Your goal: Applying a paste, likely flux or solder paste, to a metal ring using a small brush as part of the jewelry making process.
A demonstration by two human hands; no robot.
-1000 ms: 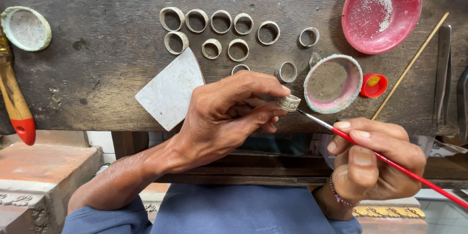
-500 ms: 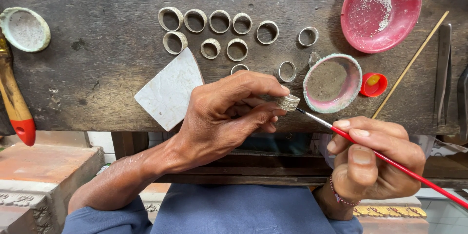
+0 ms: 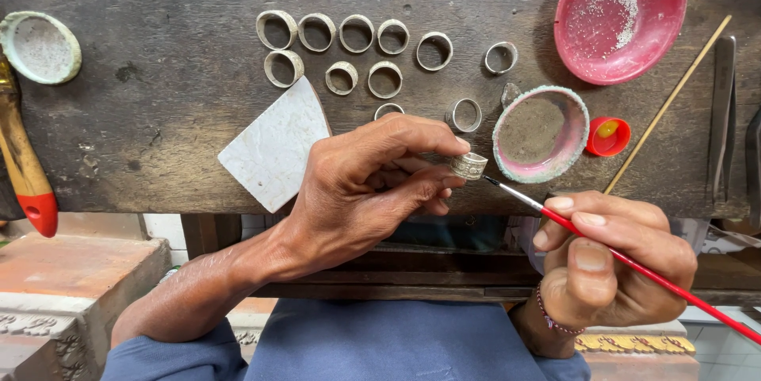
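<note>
My left hand (image 3: 372, 187) pinches a small patterned silver ring (image 3: 468, 165) between thumb and fingertips, just in front of a dark wooden bench (image 3: 158, 111). My right hand (image 3: 614, 262) grips a thin red-handled brush (image 3: 634, 266); its dark tip touches the ring's side. Several plain silver rings (image 3: 357, 52) lie in two loose rows on the bench beyond my left hand. A small round dish with a pink, crusted rim (image 3: 541, 134) sits right beside the held ring.
A red bowl holding white grains (image 3: 621, 15) stands at the back right, a red cap (image 3: 608, 136) and a wooden stick (image 3: 670, 103) near it. A white tile shard (image 3: 273, 147), a pale dish (image 3: 40, 48) and a red-tipped wooden handle (image 3: 24, 167) lie to the left. Metal tools (image 3: 723, 119) lie far right.
</note>
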